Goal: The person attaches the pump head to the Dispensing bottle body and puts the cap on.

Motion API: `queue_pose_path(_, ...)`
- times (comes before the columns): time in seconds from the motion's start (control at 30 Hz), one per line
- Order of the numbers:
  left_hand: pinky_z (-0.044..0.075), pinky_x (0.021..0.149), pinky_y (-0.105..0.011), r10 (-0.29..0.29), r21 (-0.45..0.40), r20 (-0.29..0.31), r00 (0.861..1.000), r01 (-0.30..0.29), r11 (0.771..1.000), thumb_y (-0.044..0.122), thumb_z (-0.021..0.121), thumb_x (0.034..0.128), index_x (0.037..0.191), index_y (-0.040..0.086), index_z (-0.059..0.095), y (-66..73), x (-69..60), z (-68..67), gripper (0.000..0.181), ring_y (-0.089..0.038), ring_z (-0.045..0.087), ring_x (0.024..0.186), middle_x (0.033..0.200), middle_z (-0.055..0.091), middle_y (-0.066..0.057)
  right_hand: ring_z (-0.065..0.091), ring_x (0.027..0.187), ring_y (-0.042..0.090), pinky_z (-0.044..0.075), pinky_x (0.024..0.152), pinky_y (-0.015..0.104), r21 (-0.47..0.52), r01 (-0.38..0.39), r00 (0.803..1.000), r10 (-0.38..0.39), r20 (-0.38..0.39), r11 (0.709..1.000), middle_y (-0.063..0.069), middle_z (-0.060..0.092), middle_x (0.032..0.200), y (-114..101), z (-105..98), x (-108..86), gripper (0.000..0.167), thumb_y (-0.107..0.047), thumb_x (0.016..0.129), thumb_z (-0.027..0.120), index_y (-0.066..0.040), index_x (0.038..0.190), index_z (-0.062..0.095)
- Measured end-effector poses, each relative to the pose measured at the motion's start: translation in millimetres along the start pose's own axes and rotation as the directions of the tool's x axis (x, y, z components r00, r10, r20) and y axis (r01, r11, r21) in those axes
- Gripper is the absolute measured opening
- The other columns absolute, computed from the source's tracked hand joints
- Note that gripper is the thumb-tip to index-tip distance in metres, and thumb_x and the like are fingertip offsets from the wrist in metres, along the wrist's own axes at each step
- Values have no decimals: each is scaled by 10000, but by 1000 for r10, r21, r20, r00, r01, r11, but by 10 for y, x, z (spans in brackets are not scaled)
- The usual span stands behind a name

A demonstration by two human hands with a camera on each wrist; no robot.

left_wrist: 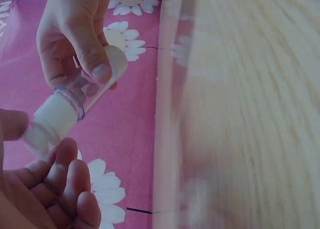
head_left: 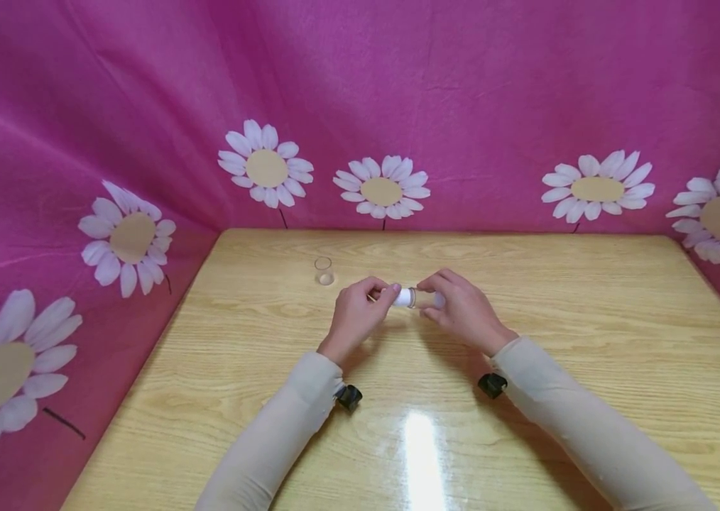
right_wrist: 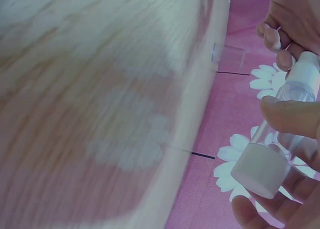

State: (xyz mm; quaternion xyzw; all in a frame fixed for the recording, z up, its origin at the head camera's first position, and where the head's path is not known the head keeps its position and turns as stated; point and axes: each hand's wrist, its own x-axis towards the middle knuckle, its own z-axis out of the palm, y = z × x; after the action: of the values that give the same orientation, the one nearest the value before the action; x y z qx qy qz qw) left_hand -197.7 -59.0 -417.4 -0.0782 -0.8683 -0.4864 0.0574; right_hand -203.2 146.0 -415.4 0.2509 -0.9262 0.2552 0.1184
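Observation:
A small clear bottle (right_wrist: 255, 134) with a white base (right_wrist: 262, 170) and a white top (head_left: 403, 297) is held sideways above the table between both hands. My right hand (head_left: 462, 306) grips its clear body, thumb on one side and fingers on the other. The thumb and fingers of my left hand (head_left: 362, 312) pinch the white top at the other end. Its thumb looks blurred in the left wrist view, and the far tip of the top is partly hidden. A clear cylindrical cap (head_left: 324, 275) stands on the table beyond my left hand.
The wood-grain table (head_left: 238, 397) reaches back to a pink cloth (head_left: 462, 85) printed with white daisies, which also hangs at both sides. Each wrist carries a small black camera, such as the left wrist camera (head_left: 350, 398). Light glares on the table's front part.

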Motion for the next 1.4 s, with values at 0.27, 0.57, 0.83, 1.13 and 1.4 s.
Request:
queue_pose_path(0.27,398,557,-233,-21,-2,32,999,21,1000,381,636,947,886,135,702,28,13,18,261,-99,500,602,720,652,8,626,872,228,547,756,421,-7,9,1000,-9,-10,1000,71,660,1047,8,-6,4,355,-122,781,835,-77,1097,679)
queue_pose_path(0.57,422,557,-215,8,3,38,999,-8,1000,342,644,941,1011,125,710,22,15,12,237,-88,528,631,849,674,-26,616,857,214,545,754,413,-4,5,1000,-5,-1,1000,78,660,1047,23,0,0,351,-126,796,824,-68,1108,675)
queue_pose_path(0.83,402,508,-195,94,-75,85,992,-87,993,189,684,925,1203,83,624,-36,-14,32,303,-86,497,604,1016,629,-77,629,879,240,550,773,427,-3,-13,1000,13,8,1000,93,661,1060,37,-6,9,354,-134,815,810,-46,1127,670)
queue_pose_path(1.13,481,655,-266,-27,-24,92,995,29,999,492,584,960,1299,146,560,-8,-4,25,485,-133,583,740,1192,637,-40,645,902,266,549,790,435,2,-15,1000,15,6,1000,85,660,1069,27,-3,7,357,-140,816,810,-63,1135,668)
queue_pose_path(1.4,393,577,-261,-100,-11,97,990,101,995,505,555,970,906,153,662,-3,2,44,374,-138,512,621,737,653,-7,632,885,237,549,769,417,-5,-3,1000,3,10,1000,83,661,1069,17,9,8,360,-135,810,815,-68,1133,672)
